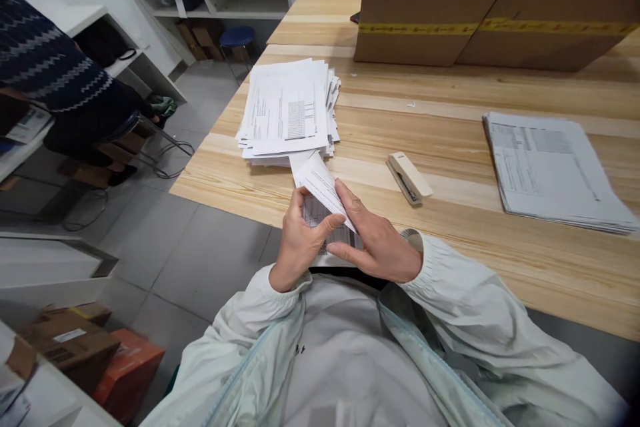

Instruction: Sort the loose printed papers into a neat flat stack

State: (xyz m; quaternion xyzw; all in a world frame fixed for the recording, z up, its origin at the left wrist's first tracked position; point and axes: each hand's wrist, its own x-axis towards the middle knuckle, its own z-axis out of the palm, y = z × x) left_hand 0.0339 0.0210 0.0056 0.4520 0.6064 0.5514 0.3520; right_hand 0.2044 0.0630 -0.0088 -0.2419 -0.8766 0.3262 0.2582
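Observation:
Printed paper (324,188), bent over on itself, is between my two hands near the table's front edge. My left hand (300,237) grips its left side, thumb across the lower part. My right hand (376,240) presses along the right edge of the folded-over part, fingers fairly straight and thumb underneath. The paper's far end meets the front of a thick, uneven paper stack (285,107). To the right of my hands lies a beige stapler (409,179), apart from them. The palms and part of the paper's underside are hidden.
A neater paper stack (550,163) lies at the table's right. Large cardboard boxes (415,27) stand at the back of the wooden table (450,113). On the left, a person in a patterned top (50,53) sits on a stool. Boxes (75,340) are on the floor at lower left.

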